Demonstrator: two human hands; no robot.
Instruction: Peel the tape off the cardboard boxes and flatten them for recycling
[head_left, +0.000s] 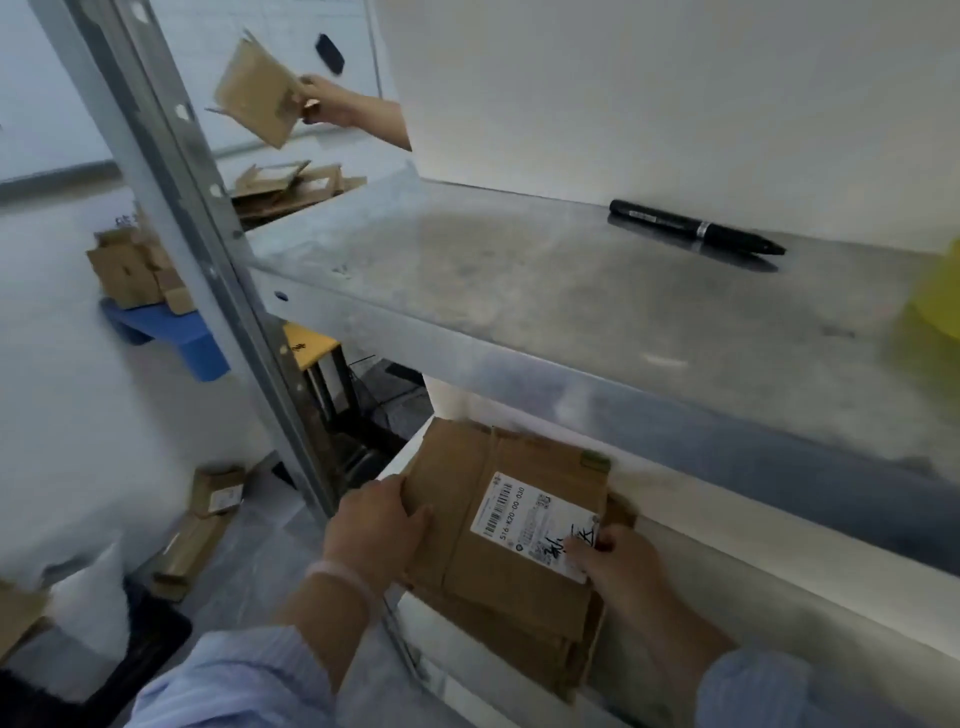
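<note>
left grip (379, 525): clamped on flat box (467, 493) edge, steadying it
right grip (618, 561): holding box by label (540, 519) corner, prob squaring it onto stack (493, 634)

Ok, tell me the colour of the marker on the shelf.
Black marker, silver band; head view shows it best.

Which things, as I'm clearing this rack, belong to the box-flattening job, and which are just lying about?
Job: labelled flattened box gripped by left hand and right hand; flattened cardboard stack beneath it; cardboard pieces on the floor.
Lying about: black marker on the metal shelf; blurred yellow object.
</note>
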